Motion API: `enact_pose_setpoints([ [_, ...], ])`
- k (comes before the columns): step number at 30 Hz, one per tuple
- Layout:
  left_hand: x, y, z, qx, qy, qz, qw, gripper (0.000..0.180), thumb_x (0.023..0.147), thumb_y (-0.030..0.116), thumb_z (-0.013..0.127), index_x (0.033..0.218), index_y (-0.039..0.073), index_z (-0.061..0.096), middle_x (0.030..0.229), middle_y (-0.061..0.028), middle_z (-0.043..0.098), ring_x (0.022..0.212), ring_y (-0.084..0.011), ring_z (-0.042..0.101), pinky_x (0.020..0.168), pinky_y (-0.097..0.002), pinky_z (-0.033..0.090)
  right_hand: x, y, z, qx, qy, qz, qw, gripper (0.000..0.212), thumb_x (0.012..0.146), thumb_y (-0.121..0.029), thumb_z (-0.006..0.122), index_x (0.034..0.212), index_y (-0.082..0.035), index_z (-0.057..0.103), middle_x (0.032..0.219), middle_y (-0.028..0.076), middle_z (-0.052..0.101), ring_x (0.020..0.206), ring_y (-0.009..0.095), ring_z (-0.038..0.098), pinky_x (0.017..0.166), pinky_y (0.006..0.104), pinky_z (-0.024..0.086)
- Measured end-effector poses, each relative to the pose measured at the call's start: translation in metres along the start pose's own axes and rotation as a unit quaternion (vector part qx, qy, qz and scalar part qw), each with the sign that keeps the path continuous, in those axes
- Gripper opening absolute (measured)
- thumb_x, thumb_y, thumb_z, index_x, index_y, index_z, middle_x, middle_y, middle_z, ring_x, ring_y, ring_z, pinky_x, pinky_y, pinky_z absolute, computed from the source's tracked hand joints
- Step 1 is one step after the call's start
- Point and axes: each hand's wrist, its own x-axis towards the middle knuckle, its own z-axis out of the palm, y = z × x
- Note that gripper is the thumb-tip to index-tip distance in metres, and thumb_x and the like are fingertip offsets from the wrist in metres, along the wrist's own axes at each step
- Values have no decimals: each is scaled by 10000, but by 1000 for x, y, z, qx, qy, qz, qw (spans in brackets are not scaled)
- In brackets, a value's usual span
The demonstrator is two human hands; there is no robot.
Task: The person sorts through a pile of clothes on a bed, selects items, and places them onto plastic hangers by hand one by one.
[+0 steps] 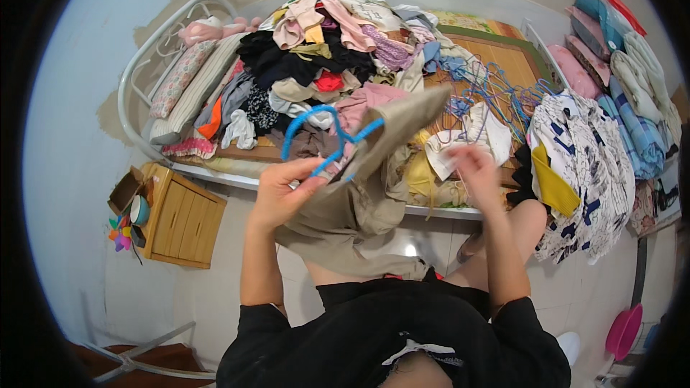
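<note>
My left hand (282, 190) grips a blue clothes hanger (327, 136) together with a beige garment (366, 187) that drapes down from it toward my lap. One end of the garment sticks up to the right, above the bed. My right hand (474, 169) is blurred, raised just right of the garment, with fingers apart and nothing seen in it. Behind both hands lies a big pile of mixed clothes (338, 57) on a bed (503, 50) with a woven mat.
Several blue hangers (496, 93) lie tangled on the mat. Patterned garments (582, 165) hang at the right, with folded bedding (618, 72) behind. Pillows (190, 86) rest by the white metal headboard. A small wooden cabinet (180, 219) stands at the left, a pink basin (624, 330) at lower right.
</note>
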Motion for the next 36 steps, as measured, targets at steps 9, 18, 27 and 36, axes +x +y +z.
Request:
enact_pose_setpoints([
  [9,23,24,68,-10,-315,47,948,187,751,72,662,925,6,643,698,-116,608,560,-162,549,520,-268,411,11,-23,-34,-343,-428,127,827,786,786,-699,365,809,49,605,736,161,602,710,262,561,681,362,440],
  [18,15,9,119,-27,-451,47,891,206,783,146,621,954,31,629,757,-159,609,673,-313,577,596,-356,440,-26,13,-15,-328,-605,320,651,325,724,-381,678,765,-65,614,627,13,504,552,129,457,439,286,355],
  [27,15,-3,85,-26,-351,-20,936,190,796,95,620,961,0,625,762,-131,633,625,-177,579,580,-272,438,7,6,-46,-49,-358,305,881,263,713,-110,724,908,37,626,761,42,637,691,84,569,619,203,438],
  [36,10,-10,83,-16,-364,-31,931,185,803,101,617,960,5,626,696,-133,599,563,-171,518,549,-278,420,17,38,-53,274,-31,432,859,123,820,-62,581,937,-27,578,871,40,617,749,124,598,711,271,507],
])
